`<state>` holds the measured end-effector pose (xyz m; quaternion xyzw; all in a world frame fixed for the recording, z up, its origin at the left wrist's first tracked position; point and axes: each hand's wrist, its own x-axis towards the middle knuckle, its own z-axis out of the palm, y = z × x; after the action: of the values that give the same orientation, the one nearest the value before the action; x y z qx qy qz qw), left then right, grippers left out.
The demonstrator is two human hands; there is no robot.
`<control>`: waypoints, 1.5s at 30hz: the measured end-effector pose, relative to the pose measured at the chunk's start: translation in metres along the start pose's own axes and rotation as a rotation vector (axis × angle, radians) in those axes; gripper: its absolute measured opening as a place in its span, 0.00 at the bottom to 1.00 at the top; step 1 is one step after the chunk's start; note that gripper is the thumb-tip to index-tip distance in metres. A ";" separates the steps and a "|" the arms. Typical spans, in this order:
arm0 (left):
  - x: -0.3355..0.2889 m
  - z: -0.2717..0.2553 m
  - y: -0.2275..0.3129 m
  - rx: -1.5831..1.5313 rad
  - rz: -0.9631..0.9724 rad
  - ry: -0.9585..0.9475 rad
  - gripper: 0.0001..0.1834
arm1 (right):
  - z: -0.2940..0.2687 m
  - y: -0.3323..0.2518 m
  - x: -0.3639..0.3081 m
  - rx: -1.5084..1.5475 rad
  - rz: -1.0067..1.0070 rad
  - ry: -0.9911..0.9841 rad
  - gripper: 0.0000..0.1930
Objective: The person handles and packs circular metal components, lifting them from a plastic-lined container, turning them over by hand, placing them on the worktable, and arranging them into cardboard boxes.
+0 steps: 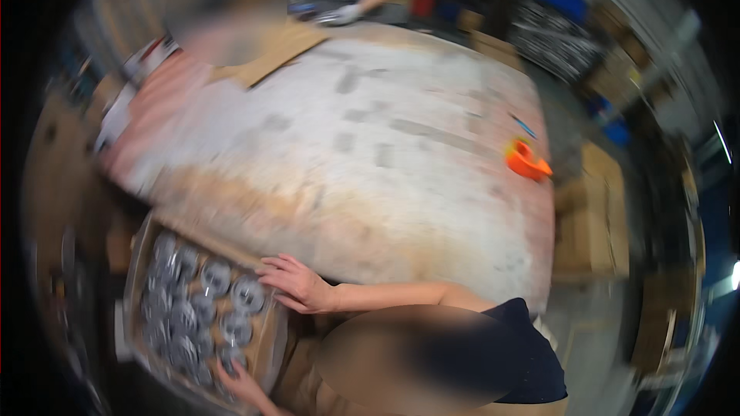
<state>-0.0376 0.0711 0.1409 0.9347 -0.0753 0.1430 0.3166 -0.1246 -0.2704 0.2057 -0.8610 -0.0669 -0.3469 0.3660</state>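
An open cardboard box (277, 339) at the lower left holds several clear, round glass-like pieces (214, 277) standing close together in rows. My right hand (302, 285) rests on the box's corner, its fingers stretched out over the rim. Lower down, my left hand (245, 387) reaches over the near wall with its fingers apart, close to a clear piece (233, 356) at the edge of the rows. Whether those fingertips touch it, I cannot tell. Motion blurs the picture somewhat.
A large worn table (370, 208) spans the middle, with an orange tape dispenser (527, 160) and a blue pen (523, 125) at right. A cardboard sheet (281, 54) lies at the far left. Across stands a person with gloved hands (340, 15). Cardboard boxes (590, 223) stand right.
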 end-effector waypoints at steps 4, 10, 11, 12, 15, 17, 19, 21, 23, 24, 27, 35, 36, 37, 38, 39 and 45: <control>0.016 -0.011 0.008 0.123 0.193 -0.106 0.22 | -0.115 0.039 -0.044 -0.270 0.137 0.234 0.21; 0.022 -0.031 0.064 0.170 0.157 -0.141 0.24 | -0.262 0.070 -0.144 -0.556 0.782 0.825 0.16; 0.025 -0.031 0.070 0.168 0.167 -0.137 0.24 | -0.277 0.074 -0.155 -0.543 0.856 0.913 0.16; 0.028 -0.030 0.073 0.162 0.142 -0.176 0.25 | -0.286 0.078 -0.165 -0.539 0.857 0.921 0.16; 0.037 -0.020 0.067 0.209 0.104 -0.273 0.27 | -0.296 0.084 -0.187 -0.479 0.936 1.026 0.16; 0.044 -0.003 0.057 0.146 0.334 -0.139 0.22 | -0.290 0.087 -0.189 -0.519 1.001 1.002 0.15; 0.043 0.008 0.046 0.278 0.286 -0.071 0.21 | -0.284 0.089 -0.182 -0.532 0.947 0.934 0.15; 0.037 0.013 0.039 0.256 0.325 -0.014 0.21 | -0.266 0.082 -0.172 -0.509 0.917 0.849 0.14; 0.032 0.018 0.041 0.259 0.263 -0.021 0.21 | -0.255 0.082 -0.145 -0.481 0.835 0.773 0.15; 0.029 0.019 0.043 0.278 0.278 -0.002 0.20 | -0.246 0.082 -0.129 -0.436 0.817 0.734 0.15; 0.028 0.020 0.053 0.286 0.282 0.040 0.20 | -0.211 0.069 -0.095 -0.443 0.657 0.539 0.16; 0.027 0.013 0.062 0.241 0.214 0.112 0.18 | -0.112 0.036 -0.012 -0.260 0.319 0.248 0.17; 0.027 0.012 0.063 0.207 0.207 0.070 0.18 | -0.095 0.030 -0.004 -0.214 0.299 0.218 0.17; 0.027 0.011 0.064 0.153 0.210 0.043 0.18 | -0.079 0.024 0.004 -0.160 0.261 0.196 0.17; 0.028 0.011 0.065 0.193 0.156 0.063 0.18 | -0.060 0.017 0.012 -0.114 0.257 0.140 0.17; 0.029 0.011 0.066 0.168 0.160 0.051 0.18 | -0.040 0.009 0.019 -0.056 0.233 0.091 0.16; 0.036 0.006 0.068 0.104 0.119 0.065 0.17 | 0.048 -0.024 0.054 0.199 -0.068 -0.297 0.16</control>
<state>-0.0181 0.0120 0.1858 0.9386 -0.1125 0.1957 0.2609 -0.0669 -0.2281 0.2311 -0.8596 -0.1830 -0.2197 0.4234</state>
